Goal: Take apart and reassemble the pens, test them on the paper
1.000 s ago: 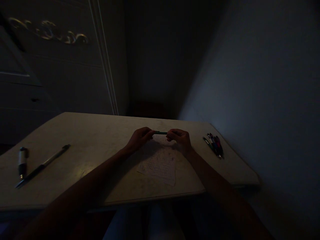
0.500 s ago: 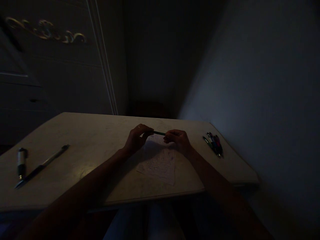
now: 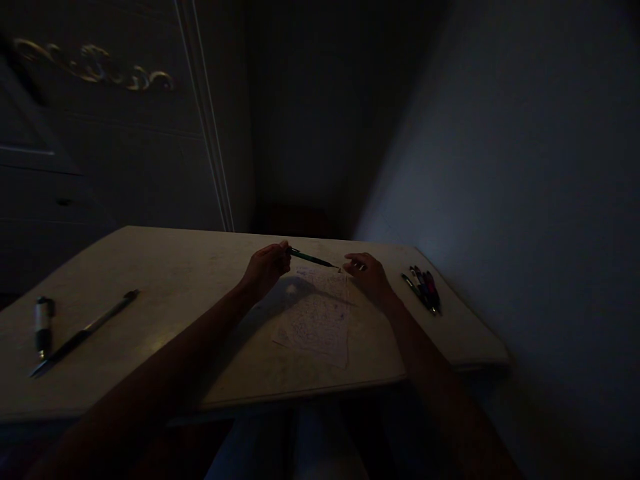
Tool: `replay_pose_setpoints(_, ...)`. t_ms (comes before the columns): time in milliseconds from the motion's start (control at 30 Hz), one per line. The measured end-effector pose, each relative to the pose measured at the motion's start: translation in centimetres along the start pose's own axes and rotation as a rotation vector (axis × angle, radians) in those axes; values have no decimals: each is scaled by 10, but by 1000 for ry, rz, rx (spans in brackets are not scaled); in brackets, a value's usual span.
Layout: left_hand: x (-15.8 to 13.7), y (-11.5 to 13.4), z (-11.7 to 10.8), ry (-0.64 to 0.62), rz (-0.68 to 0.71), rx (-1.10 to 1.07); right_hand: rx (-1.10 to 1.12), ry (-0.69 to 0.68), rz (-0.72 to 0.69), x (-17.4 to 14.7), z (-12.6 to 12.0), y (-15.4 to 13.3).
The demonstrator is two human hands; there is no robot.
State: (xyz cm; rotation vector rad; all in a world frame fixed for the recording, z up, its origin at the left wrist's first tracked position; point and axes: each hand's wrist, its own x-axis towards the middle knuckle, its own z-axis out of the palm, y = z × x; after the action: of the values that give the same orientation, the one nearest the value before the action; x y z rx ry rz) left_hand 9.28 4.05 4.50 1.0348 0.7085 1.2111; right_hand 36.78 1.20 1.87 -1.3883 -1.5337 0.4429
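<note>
My left hand (image 3: 269, 262) pinches the rear end of a green pen (image 3: 311, 258), which is held above the table with its thin tip pointing right and slightly down. Just past that tip is my right hand (image 3: 367, 272), its fingers curved and apart, with no grip on the pen visible. A tiny pale bit shows by the tip, too small and dark to make out. Below both hands lies a creased sheet of paper (image 3: 320, 327) covered in dark markings.
Several pens (image 3: 423, 290) lie bunched at the table's right side. At the left lie a long pen (image 3: 85, 331) and a short, thick white-and-dark pen part (image 3: 43, 327). A wall (image 3: 525, 200) borders the right, and a cabinet with gold ornament (image 3: 95, 65) stands at the back left.
My right hand has let go of the pen's right end and moved a little right, its fingers opening. More of the pen now shows, tilted, in my left hand.
</note>
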Motion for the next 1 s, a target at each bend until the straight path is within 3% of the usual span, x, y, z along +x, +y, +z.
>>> replay_pose_setpoints(133,1,-2,1,4,-74,-79,-233,-163,-134,-5,8,6)
replay_pose_setpoints(267,3,-9,-2,14,-75,-49,-280,-156,-167,-4,8,7)
replay_pose_setpoints(400,6,-13,-9,39,-54,113,-165,-86,-108,-3,8,1)
replay_pose_setpoints(633,7,-12,-19,48,25,410,250,53,154,2,14,0)
replay_pose_setpoints(1000,9,-17,-27,-4,57,581,381,6,129,1,19,-2)
